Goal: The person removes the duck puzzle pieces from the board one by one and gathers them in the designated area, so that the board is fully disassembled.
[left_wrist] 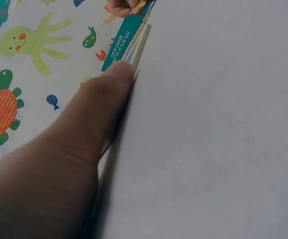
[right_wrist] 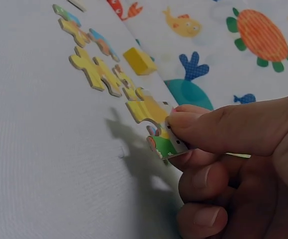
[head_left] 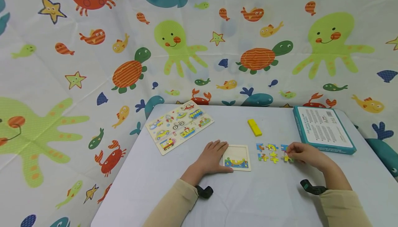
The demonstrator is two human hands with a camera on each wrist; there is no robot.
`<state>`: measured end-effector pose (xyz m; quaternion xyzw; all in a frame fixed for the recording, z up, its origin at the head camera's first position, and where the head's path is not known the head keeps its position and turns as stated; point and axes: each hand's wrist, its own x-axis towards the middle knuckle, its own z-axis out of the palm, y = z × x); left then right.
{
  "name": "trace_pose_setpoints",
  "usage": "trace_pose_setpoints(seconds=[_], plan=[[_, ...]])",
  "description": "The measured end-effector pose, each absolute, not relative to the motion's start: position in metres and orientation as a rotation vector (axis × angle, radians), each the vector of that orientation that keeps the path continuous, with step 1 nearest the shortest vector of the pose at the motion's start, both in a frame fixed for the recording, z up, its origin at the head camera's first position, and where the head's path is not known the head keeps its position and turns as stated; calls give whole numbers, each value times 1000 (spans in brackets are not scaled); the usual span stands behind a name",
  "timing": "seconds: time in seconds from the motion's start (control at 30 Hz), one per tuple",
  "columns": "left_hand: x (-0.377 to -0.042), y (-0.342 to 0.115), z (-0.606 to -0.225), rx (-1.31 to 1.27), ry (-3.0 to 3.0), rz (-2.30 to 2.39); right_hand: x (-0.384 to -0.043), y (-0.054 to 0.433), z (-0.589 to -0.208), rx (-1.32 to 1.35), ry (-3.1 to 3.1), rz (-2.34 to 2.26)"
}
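White printed cloth (head_left: 46,71): hangs behind the table and down its left side, patterned with octopuses, turtles, crabs, fish and starfish.
White table (head_left: 264,202): lies under everything that follows.
Picture board (head_left: 175,133): far left on the table, set at a slant, showing vehicles such as a bus, a bicycle, a boat and a train.
Left sleeve (head_left: 172,202): beige, coming in from the near side, a black wrist device (head_left: 204,192) at its cuff.
Left hand (head_left: 211,158): rests on the left side of the puzzle tray, fingers straight and not curled round it, thumb along the near edge.
Puzzle tray (head_left: 239,151): pale wood, just right of the left hand; joined pieces (head_left: 237,163) in blue, green and yellow fill its near part, and pale wood shows across the far part.
Yellow block (head_left: 255,127): beyond the tray, a little to its right.
Loose pieces (head_left: 267,152): right of the tray, in a far row and a near row, the rightmost partly hidden by fingers.
Right hand (head_left: 308,154): above the right end of those rows, its grip narrow, thumb and forefinger pinching one puzzle piece.
Held piece (right_wrist: 166,142): yellow, green and white with small black marks.
Teal box (head_left: 326,128): far right, white label upward.
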<state>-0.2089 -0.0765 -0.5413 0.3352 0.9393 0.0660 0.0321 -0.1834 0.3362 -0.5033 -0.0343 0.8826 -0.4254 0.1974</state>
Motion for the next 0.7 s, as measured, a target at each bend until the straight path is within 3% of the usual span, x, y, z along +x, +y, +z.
trace_pose_setpoints(seconds=[0.7], plan=[[-209, -76, -546, 1014, 2929, 244, -183, 332, -507, -94, 2502, -1099]])
